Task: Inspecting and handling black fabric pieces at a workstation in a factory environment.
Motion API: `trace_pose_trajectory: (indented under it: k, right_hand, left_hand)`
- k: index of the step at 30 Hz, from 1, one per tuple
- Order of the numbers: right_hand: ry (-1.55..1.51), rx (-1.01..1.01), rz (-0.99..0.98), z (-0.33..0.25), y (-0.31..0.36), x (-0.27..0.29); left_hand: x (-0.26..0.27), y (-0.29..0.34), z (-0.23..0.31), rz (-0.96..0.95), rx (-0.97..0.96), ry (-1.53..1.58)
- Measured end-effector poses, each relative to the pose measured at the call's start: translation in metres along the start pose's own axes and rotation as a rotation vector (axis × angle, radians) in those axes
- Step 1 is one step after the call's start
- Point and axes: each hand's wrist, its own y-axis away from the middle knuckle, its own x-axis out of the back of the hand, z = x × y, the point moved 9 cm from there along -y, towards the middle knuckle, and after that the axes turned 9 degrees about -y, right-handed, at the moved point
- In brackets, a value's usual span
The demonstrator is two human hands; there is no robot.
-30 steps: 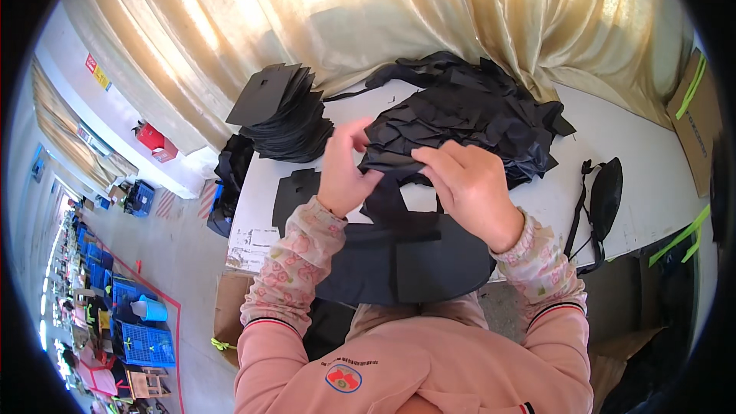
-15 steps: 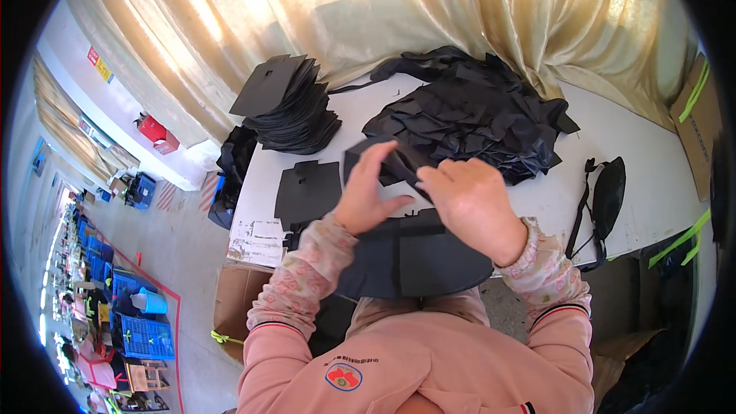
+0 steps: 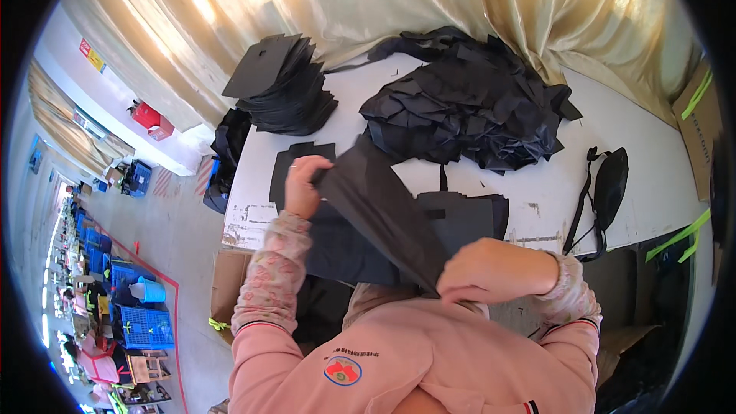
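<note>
Between my hands a black fabric piece is stretched slantwise over the near table edge. My left hand is closed on its upper left end, and my right hand pinches its lower right corner close to my body. Beneath the cloth lies a dark panel with a small cutout, partly covered, with more black cloth to its left. Just beyond my left hand another flat black panel rests on the table.
A tall stack of black panels stands at the far left of the white table. A big heap of black fabric pieces fills the back middle. At the right lies a black pouch with a strap. Cardboard boxes flank the table.
My hands have moved apart, the left one leftward, the right one down toward my body. The fabric, folded up between them before, is now drawn out long. The cutout panel's upper edge shows more.
</note>
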Motion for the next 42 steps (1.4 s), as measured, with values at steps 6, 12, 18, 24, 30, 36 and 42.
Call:
trace_pose_trajectory:
  k: [6,12,18,24,30,36,42]
  right_hand:
    - [-0.495,-0.190,-0.073,0.017,0.061,0.020]
    - [-0.357,-0.603,0.207,0.104,0.087,0.051]
    - [0.025,-0.729,0.377,0.224,0.108,0.047]
    - [0.564,-0.856,0.360,0.221,0.096,0.051]
    - [0.577,-0.275,0.239,0.165,0.028,-0.029]
    - [0.562,-0.351,0.129,0.195,0.037,-0.054]
    - [0.526,-0.355,0.133,0.160,0.002,-0.016]
  left_hand:
    - [0.062,0.059,-0.081,-0.447,0.206,0.117]
    - [0.077,0.111,-0.142,-0.908,0.520,0.029]
    - [0.013,0.115,-0.149,-1.290,0.640,-0.212]
    - [-0.033,0.126,-0.162,-1.338,0.575,-0.291]
    - [-0.054,0.148,-0.184,-1.350,0.567,-0.259]
    - [-0.026,0.161,-0.225,-1.117,0.934,0.061]
    - [-0.008,0.069,-0.107,-0.892,0.733,0.343]
